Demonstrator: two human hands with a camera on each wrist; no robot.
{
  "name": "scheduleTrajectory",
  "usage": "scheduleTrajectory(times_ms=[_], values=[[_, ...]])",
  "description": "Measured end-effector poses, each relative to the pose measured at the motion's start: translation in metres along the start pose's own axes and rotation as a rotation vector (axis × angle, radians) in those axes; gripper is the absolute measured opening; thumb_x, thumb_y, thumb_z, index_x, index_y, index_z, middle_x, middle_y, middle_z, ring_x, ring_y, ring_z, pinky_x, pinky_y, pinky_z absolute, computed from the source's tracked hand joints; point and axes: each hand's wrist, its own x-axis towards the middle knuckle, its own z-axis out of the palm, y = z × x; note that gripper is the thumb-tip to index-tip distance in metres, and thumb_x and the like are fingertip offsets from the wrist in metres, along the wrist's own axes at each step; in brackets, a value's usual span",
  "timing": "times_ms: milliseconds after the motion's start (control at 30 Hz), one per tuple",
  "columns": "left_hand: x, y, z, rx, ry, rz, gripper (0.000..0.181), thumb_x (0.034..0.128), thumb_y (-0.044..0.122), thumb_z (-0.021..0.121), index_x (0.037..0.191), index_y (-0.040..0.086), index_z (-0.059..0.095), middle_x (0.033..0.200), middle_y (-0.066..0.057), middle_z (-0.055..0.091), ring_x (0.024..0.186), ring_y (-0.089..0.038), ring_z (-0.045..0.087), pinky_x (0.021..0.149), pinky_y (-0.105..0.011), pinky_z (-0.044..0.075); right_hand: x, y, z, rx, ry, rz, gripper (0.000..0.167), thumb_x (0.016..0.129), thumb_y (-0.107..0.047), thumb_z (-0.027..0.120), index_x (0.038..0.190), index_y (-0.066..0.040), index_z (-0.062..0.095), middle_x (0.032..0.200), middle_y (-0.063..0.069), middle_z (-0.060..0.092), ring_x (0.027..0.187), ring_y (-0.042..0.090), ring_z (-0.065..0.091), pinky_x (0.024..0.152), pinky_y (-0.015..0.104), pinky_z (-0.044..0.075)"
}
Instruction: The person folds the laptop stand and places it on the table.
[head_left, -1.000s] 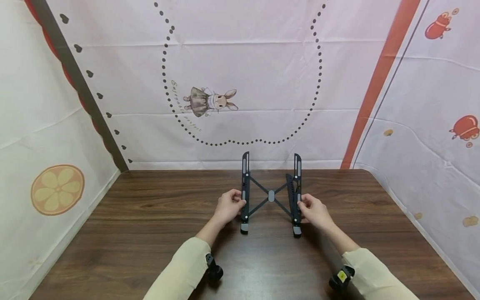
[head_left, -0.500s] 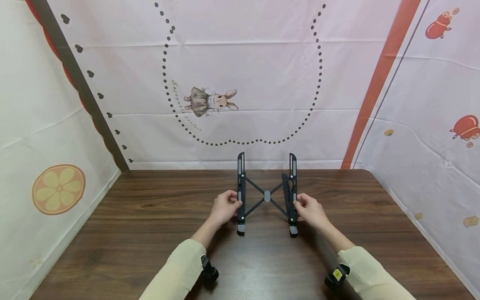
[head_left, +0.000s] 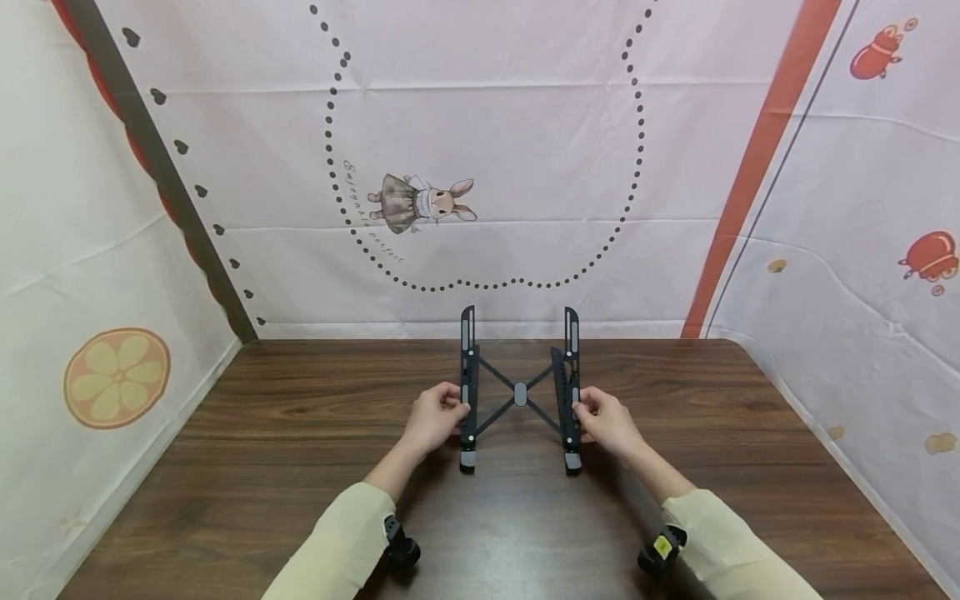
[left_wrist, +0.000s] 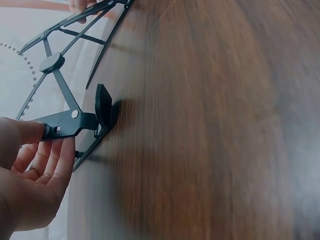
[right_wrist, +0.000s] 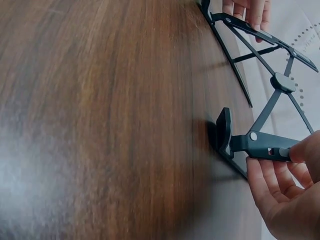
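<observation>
1. A person's left hand [head_left: 435, 418] and right hand [head_left: 609, 425] pinch opposite sides of a black X-braced stand [head_left: 521, 394] toward the table's [head_left: 300, 492] far edge.
2. Hands and stand sit farther left than a second ago.
3. Behind the dark wood-grain table, pale cloth [head_left: 525, 142] bears a sideways rabbit [head_left: 408, 202] inside a dotted outline.

Head view: bright, even light, mostly crisp; pale sheen on the near middle of the bench [head_left: 300, 467], soft shadows. Wrist views dimmer: wood grain smeared, bluish-white glare at one side edge each, fuzzy dark shadows beside the stand [left_wrist: 64, 121].
</observation>
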Motion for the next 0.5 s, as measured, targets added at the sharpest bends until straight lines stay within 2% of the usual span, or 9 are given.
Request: scheduleTrajectory(times_ms=[200,500], values=[[-0.003,-0.003,-0.010,0.000,-0.006,-0.028,0.019,0.0866,0.008,0.060,0.105,0.003,0.059,0.089,-0.008,0.057,0.074,-0.015,0.060,0.064,-0.031,0.055,0.001,-0.003,0.007,-0.014,0.011,-0.011,0.018,0.092,-0.010,0.051,0.108,-0.004,0.055,0.082,0.009,0.056,0.069,0.016,0.061,0.062,0.035,0.056],[-0.008,-0.007,-0.022,0.017,0.003,-0.039,0.019,0.0871,0.009,0.060,0.105,0.005,0.059,0.091,-0.008,0.056,0.075,-0.016,0.060,0.064,-0.030,0.055,0.006,-0.005,0.018,-0.016,0.006,-0.024,0.023,0.092,-0.009,0.052,0.114,-0.007,0.049,0.082,0.009,0.056,0.068,0.019,0.059,0.059,0.033,0.055]])
